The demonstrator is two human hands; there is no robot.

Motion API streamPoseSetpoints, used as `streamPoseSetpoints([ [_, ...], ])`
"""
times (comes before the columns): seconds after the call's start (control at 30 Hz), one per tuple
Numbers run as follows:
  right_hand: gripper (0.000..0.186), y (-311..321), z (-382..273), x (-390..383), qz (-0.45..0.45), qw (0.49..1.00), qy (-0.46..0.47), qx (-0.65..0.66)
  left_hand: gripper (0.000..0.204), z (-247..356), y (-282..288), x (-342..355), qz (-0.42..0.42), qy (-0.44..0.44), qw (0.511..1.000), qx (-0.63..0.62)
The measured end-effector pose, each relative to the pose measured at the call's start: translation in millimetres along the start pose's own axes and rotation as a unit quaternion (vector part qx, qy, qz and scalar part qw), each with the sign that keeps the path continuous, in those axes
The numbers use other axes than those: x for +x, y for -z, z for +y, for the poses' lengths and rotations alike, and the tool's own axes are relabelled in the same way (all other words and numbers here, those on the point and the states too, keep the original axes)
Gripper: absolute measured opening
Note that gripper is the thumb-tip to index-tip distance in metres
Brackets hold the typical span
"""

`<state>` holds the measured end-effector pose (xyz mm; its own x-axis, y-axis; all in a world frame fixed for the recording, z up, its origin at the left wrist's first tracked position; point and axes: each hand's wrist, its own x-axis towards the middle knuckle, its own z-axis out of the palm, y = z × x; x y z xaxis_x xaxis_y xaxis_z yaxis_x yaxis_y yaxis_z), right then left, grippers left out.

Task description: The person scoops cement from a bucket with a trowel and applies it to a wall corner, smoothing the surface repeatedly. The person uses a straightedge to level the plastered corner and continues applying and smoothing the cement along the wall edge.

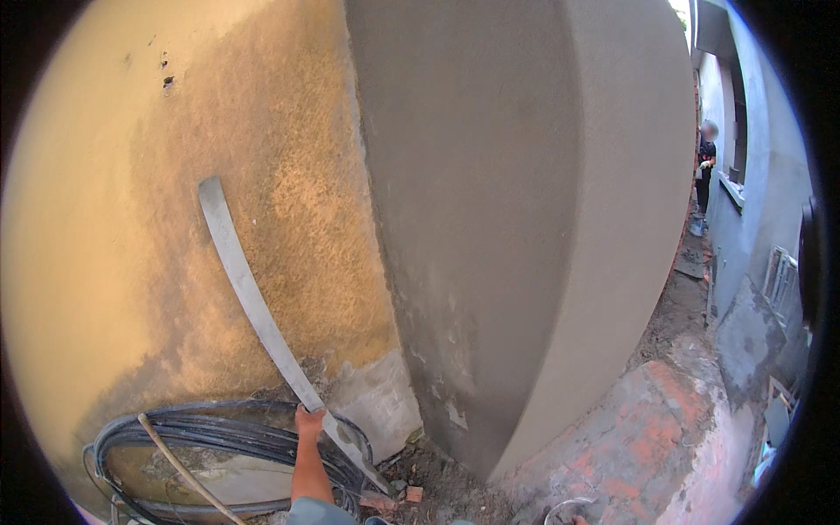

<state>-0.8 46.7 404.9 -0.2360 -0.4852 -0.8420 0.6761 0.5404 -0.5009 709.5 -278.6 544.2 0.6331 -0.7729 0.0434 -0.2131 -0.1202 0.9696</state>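
My left hand [310,420] grips a long, pale grey straightedge board [248,289] near its lower part. The board leans diagonally in front of the stained yellow wall [105,175], its upper end to the left and its lower end down by the rubble. Behind it lies a coil of black hose [192,416], with a wooden pole [184,468] slanting across the coil. At the lower edge, a little of my right hand [579,521] shows beside a round rim [560,507], probably of a bucket; its fingers are mostly out of frame.
A grey plastered wall section [472,219] meets the yellow wall. At right a narrow rubble-strewn passage [682,297] runs past a pale wall with a window ledge [731,188], where another person [705,162] stands. Broken bricks [413,494] and a mortar-stained slab [639,437] lie low.
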Motion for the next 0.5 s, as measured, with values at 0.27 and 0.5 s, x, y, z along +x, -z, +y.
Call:
streamPoseSetpoints([
  [0.27, 0.03, 2.3, 9.2, -24.8, 0.021, 1.0, 0.003, 0.023, 0.035, -5.8, 2.3, 17.5, -0.081, -0.075, 0.988, 0.112],
  [0.5, 0.028, -1.0, 14.7, -27.2, 0.024, 0.999, 0.003, 0.036, 0.038, 98.8, -51.7, -12.1, -0.083, -0.143, 0.976, 0.145],
])
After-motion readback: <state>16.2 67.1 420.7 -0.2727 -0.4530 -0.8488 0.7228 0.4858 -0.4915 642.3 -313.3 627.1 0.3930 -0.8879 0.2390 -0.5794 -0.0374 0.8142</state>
